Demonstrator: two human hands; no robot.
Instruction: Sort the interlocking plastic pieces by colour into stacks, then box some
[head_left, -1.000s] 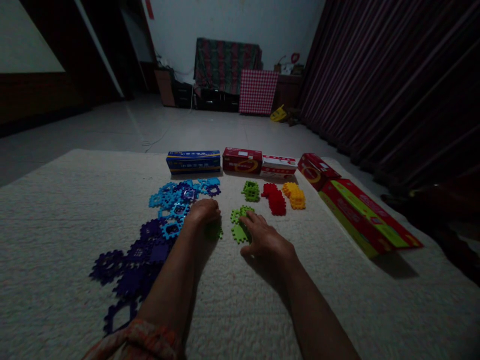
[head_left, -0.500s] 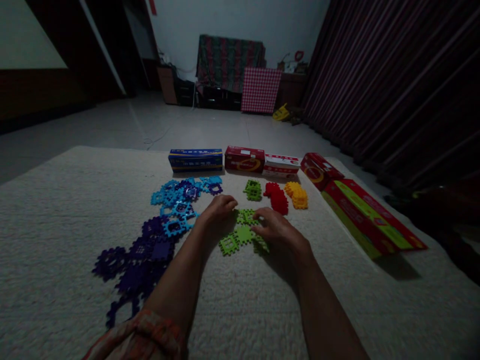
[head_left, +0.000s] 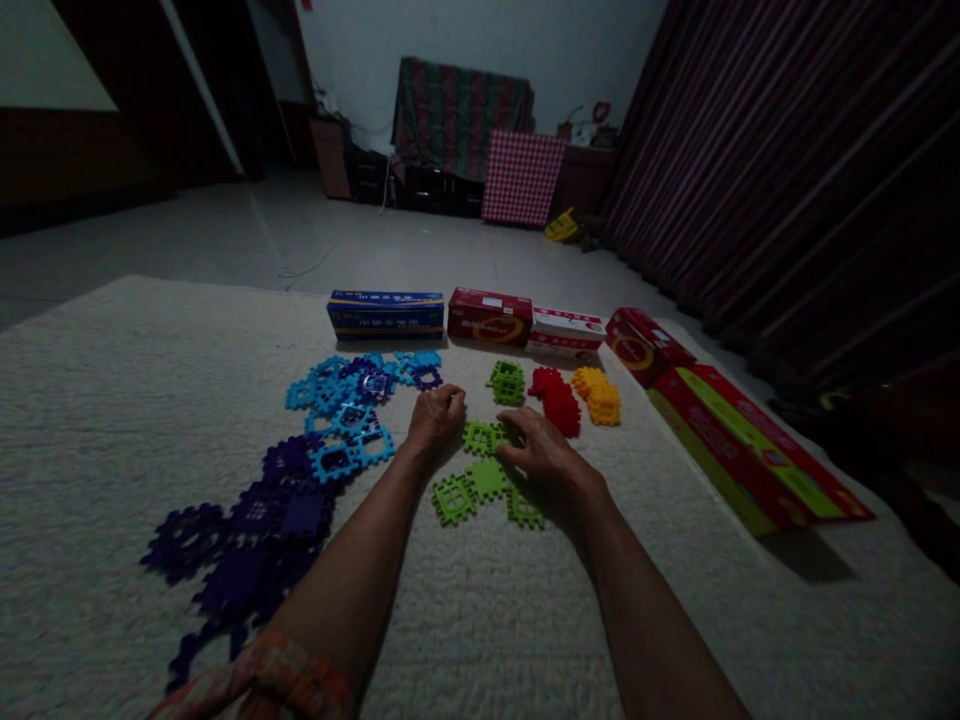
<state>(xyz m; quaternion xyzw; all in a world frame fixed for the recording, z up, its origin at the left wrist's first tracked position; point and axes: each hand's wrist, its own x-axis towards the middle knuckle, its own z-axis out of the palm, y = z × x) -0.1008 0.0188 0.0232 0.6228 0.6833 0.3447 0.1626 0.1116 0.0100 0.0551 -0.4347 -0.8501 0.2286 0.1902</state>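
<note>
Light-green square plastic tiles with toothed edges lie between my hands on the pale mat (head_left: 480, 620). A solid green tile (head_left: 487, 479) sits in the middle, with a windowed green tile (head_left: 454, 499) on its left and another green tile (head_left: 527, 507) on its right. My left hand (head_left: 439, 418) is closed just left of the farther green tiles (head_left: 481, 437). Its fingers are curled, and whatever they hold, if anything, is hidden. My right hand (head_left: 546, 450) reaches over the right end of those farther tiles, thumb and forefinger apart, partly covering them.
Beyond my hands stand a green stack (head_left: 508, 382), red tiles (head_left: 556, 402) and yellow tiles (head_left: 598, 395). Light-blue tiles (head_left: 330, 385) and dark-purple tiles (head_left: 240, 575) spread on the left. A blue box (head_left: 388, 317), red box (head_left: 490, 318) and red-green box (head_left: 754, 445) border the area.
My left hand has drawn slightly left, its fingers more curled. The right hand stays by the farther green tiles, uncovering more of the near right one. The view has shifted a little.
</note>
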